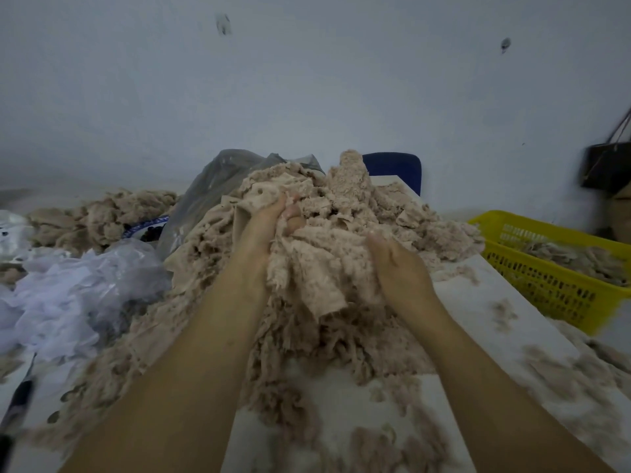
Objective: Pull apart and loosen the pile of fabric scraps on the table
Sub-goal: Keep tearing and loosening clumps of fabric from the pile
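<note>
A big heap of beige, fuzzy fabric scraps [341, 227] fills the middle of the white table [485, 302]. My left hand [273, 220] reaches into the upper left of the heap and its fingers curl round a bunch of scraps. My right hand [396, 264] grips the right side of the same lifted clump, thumb up, with its fingers buried in the fabric. A wad of scraps hangs between the two hands. Loose tufts lie scattered over the table in front and to the right.
A yellow plastic basket [546, 288] with some scraps stands at the right edge. Clear and grey plastic bags [85, 288] lie at the left, with a second beige heap [102, 216] behind them. A blue chair back [396, 169] and a dark bag [604, 165] stand near the wall.
</note>
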A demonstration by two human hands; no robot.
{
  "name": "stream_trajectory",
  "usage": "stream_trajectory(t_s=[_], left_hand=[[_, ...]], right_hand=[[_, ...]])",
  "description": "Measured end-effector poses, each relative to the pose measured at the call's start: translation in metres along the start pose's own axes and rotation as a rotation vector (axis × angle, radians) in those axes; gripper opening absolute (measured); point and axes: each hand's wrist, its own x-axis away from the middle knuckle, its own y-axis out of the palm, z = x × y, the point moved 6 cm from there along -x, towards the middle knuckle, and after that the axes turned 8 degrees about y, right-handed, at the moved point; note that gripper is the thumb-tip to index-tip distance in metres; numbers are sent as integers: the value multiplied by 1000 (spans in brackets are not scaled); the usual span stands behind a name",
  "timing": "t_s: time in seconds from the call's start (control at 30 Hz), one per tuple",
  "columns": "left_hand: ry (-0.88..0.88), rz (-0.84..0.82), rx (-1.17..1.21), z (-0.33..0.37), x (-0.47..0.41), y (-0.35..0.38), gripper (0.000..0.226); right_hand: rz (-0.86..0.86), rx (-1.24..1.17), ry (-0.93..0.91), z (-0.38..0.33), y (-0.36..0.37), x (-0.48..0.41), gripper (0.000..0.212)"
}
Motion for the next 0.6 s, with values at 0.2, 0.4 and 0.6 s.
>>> stream_trajectory(t_s=[0.2, 0.4, 0.6], left_hand=[[66, 51, -66, 19, -3, -25, 30], [129, -46, -630, -29, 25, 25, 23], [-48, -390, -921, -70, 49, 50, 31]], right_hand=[[114, -193, 307, 64, -44, -2, 41], [-272, -365, 46, -1, 5, 19, 30], [-356, -439, 26, 14, 8, 22, 27]])
